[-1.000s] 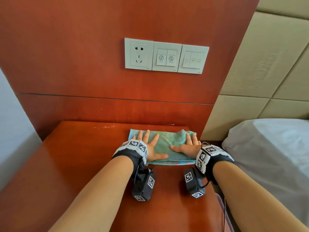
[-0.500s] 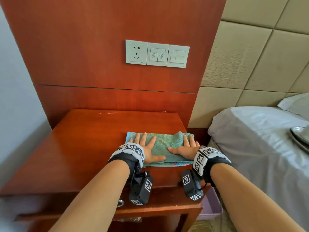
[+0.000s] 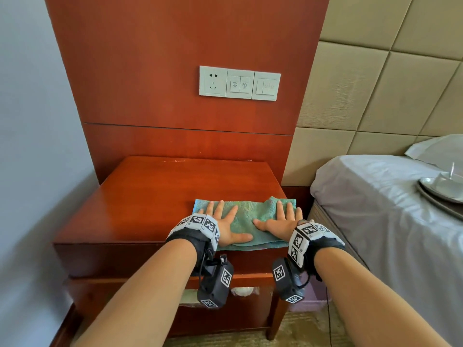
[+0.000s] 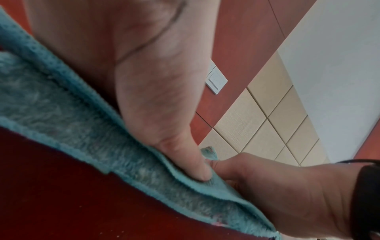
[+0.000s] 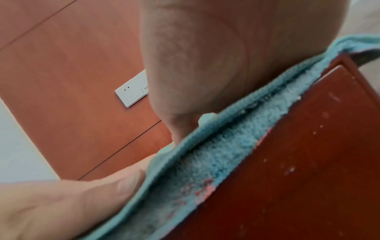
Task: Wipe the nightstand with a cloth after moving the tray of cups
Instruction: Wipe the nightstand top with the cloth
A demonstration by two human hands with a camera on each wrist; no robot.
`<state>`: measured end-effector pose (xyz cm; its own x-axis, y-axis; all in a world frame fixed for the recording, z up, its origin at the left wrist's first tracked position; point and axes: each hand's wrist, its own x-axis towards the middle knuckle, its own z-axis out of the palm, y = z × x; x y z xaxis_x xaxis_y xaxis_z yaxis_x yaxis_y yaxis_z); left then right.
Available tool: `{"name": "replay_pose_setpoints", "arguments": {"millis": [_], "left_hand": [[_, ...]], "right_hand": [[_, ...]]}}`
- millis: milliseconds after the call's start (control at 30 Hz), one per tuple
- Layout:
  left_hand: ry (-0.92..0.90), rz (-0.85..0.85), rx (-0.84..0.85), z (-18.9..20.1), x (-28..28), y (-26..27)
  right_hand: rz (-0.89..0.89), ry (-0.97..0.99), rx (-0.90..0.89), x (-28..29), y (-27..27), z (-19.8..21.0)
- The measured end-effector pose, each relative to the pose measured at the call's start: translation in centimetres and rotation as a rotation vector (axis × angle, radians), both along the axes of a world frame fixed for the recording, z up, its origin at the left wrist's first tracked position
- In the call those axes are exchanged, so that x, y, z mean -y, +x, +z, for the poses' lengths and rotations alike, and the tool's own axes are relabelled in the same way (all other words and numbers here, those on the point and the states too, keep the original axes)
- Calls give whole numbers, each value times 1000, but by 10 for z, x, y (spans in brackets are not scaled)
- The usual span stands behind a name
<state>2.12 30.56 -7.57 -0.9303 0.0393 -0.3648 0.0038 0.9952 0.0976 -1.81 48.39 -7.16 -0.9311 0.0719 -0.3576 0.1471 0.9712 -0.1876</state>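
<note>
A folded teal cloth lies at the front right corner of the red-brown nightstand. My left hand presses flat on its left half, fingers spread. Flat on the right half lies my right hand, fingers straight. The cloth's near edge hangs just over the nightstand's front edge, as the right wrist view also shows along the cloth's fold. The metal tray with cups sits on the bed at the far right, partly cut off by the frame.
The bed with grey sheet stands close to the nightstand's right side. A wooden wall panel carries a socket and switches. A padded headboard is at the right, a pale wall at the left.
Both hands have drawn the cloth from the back of the nightstand top toward its front edge. My head has pulled back, bringing the bed and tray into view.
</note>
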Motion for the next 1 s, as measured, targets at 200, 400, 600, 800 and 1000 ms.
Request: {"name": "replay_pose_setpoints", "arguments": {"millis": [200,400,600,800,1000], "left_hand": [[13,-45,52,7,39,-1],[-31,76,59,12,115,6],[-11,102,108,14,156,-15],[73,88,215,26,202,-37],[31,136,192,25,246,-71]], "right_hand": [[156,7,19,65,11,6],[177,-31,14,118,-6,2],[164,-16,34,152,-28,8],[184,78,131,184,-58,26],[247,84,116,236,-102,22]]}}
